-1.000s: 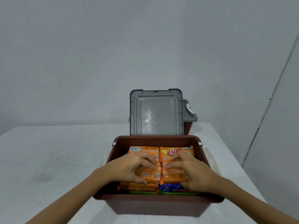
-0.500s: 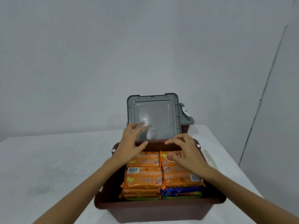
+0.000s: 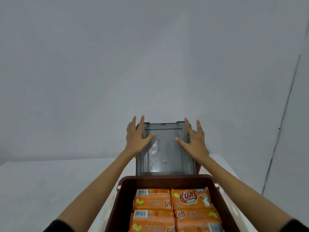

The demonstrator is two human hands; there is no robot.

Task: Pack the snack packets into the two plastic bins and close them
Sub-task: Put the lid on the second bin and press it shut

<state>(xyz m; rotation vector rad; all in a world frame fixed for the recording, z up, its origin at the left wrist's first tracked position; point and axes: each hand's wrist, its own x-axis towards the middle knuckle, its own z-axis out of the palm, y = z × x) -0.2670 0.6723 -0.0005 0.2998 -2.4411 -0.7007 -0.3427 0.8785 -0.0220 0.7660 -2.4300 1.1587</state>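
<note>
Bin (image 3: pixel 168 180): packets (image 3: pixel 175 210) fill it. Lid (image 3: pixel 164 153): upright behind bin. Left hand (image 3: pixel 136 139), right hand (image 3: pixel 194 141): spread open on lid's sides, not yet gripping. We'd grip both edges evenly, lower squarely.

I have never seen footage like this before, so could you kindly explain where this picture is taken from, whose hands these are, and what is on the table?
There is no machine here: a person wears a camera on their head, so you look forward and down along their own arms. The left hand and right hand are spread open at the two sides of a grey lid that stands upright; whether they already grip it is unclear. Nearest the camera, a brown bin sits open on the white table, filled with orange snack packets lying flat side by side. Part of something grey shows behind the lid, too hidden to tell.
</note>
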